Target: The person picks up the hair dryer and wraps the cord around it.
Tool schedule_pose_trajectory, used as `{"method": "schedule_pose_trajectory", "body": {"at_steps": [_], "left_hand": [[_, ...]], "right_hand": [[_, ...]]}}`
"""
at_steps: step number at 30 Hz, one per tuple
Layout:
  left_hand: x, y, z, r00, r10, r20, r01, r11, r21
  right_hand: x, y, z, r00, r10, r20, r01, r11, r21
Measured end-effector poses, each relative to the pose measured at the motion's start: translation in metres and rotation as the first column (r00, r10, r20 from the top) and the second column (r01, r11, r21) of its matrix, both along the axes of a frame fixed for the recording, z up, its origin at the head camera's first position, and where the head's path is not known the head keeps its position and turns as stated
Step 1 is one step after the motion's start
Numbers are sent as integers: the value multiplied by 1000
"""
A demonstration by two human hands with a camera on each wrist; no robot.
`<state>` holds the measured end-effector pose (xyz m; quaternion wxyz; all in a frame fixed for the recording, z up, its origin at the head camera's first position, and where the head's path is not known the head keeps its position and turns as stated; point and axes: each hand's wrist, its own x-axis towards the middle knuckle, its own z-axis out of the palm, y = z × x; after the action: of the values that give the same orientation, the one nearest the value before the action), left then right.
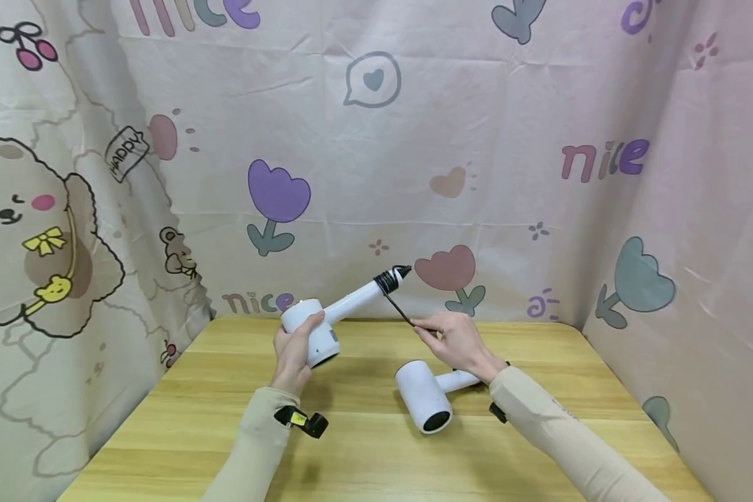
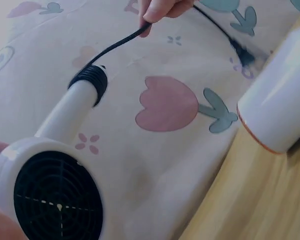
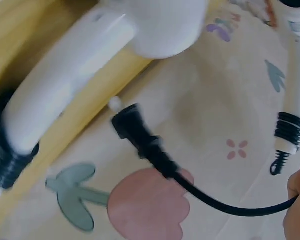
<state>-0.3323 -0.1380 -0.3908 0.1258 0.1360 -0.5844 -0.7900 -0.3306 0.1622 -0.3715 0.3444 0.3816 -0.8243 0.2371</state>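
My left hand (image 1: pixel 293 352) grips a white hair dryer (image 1: pixel 354 301) by its barrel and holds it above the table, handle slanting up to the right. Black cord (image 1: pixel 386 282) is coiled round the end of that handle. From the coil a stretch of cord runs to my right hand (image 1: pixel 454 340), which pinches it between thumb and fingers. Past these fingers the loose end hangs with a black plug (image 3: pixel 135 127). The dark round grille (image 2: pixel 59 200) of the held dryer faces the left wrist camera. A second white hair dryer (image 1: pixel 422 397) lies on the table below my right hand.
The wooden table (image 1: pixel 351 460) is bounded at the back and sides by a printed cloth (image 1: pixel 376 174) with flowers and cartoon figures. The second dryer's handle, also wound with black cord (image 3: pixel 10 145), points right beneath my right forearm.
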Motion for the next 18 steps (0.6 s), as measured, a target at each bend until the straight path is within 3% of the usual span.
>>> {"method": "schedule_pose_trajectory", "body": {"at_steps": [3,5,7,9,11,14,18], "left_hand": [[-1,-1,-2,1000,-6,-7,6,1000,19],[0,-2,-2,1000,-19,-7,19,999,31],[0,-2,-3,999,-33,-9,33,998,47],[2,-1,-3,998,-55,-10,56,996,64],[3,0,-3,997,-74,-14,75,994,78],[5,2,-3,995,-95,-23,96,991,96],[6,2,1,996,-87,-28,90,987,135]], "right_hand": [[-4,5,-5,998,18,-60,-13,997,77],[-7,10,-8,999,20,-34,-17,997,82],[-9,14,-10,999,5,48,-8,998,66],[-11,18,-11,982,3,189,-7,1000,21],[-12,21,-11,946,1,323,4,1000,-15],[-14,25,-8,861,22,507,9,998,-58],[-17,29,-3,753,47,656,-22,999,-47]]}}
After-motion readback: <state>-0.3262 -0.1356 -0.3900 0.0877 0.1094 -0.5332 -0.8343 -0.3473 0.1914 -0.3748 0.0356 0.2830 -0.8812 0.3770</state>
